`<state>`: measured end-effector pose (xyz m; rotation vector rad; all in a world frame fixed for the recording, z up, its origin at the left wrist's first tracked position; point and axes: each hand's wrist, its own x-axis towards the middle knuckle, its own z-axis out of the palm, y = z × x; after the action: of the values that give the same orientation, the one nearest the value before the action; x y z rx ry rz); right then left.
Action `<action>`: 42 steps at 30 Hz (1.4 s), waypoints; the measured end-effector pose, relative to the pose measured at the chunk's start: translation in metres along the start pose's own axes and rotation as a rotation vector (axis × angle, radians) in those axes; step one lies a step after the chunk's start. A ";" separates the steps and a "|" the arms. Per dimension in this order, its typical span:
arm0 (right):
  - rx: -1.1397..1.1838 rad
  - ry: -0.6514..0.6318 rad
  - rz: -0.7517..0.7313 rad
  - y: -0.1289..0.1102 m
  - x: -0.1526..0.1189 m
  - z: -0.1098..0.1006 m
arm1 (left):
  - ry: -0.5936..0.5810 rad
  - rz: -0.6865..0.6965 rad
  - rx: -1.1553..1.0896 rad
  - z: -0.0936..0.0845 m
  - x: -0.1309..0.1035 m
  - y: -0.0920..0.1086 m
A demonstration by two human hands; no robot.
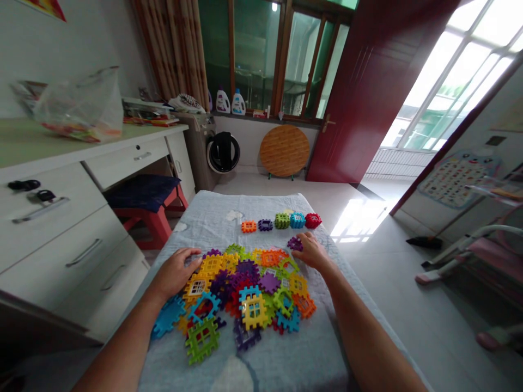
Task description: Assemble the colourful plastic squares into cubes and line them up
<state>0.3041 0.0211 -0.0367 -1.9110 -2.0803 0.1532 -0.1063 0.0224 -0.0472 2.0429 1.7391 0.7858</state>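
A pile of colourful plastic interlocking tiles, with a purple tile (269,282) near its middle, lies on a cloth-covered table (286,359). My left hand (176,271) rests at the pile's left edge beside the yellow tiles (212,265), fingers apart and holding nothing. My right hand (311,250) has its fingers on a small purple piece (295,244), right of the pile. Behind it stands a row: an orange piece (248,226), a dark purple one (265,225), a green stack (281,220), a blue stack (298,220) and a red stack (313,220).
White drawers (81,250) and a red stool with a dark seat (143,193) stand at the left. Beyond the table are a washing machine (200,147), a round wooden board (285,151) and a red door (368,81). A pink chair (496,258) is at the right.
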 end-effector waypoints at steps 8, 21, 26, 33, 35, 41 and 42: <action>0.237 0.163 -0.100 0.012 -0.001 0.017 | -0.043 -0.052 -0.028 -0.001 -0.003 0.008; 0.301 0.117 -0.134 0.008 -0.001 0.023 | -0.046 -0.043 -0.045 -0.002 -0.002 0.010; 0.405 0.170 -0.113 0.008 0.002 0.026 | -0.065 -0.030 -0.063 -0.004 -0.004 0.013; 0.560 0.137 -0.107 -0.008 0.005 0.028 | -0.056 -0.042 -0.076 -0.004 -0.005 0.013; 0.569 0.112 -0.088 -0.012 0.006 0.030 | -0.056 -0.054 -0.083 -0.003 -0.005 0.012; 0.587 0.142 -0.108 -0.014 0.007 0.033 | -0.093 -0.081 -0.073 0.000 -0.004 0.011; 0.599 0.153 -0.119 -0.014 0.007 0.033 | -0.100 -0.074 -0.058 -0.001 -0.003 0.012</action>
<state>0.2808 0.0309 -0.0629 -1.3897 -1.7743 0.5193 -0.0979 0.0168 -0.0406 1.9344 1.7062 0.6918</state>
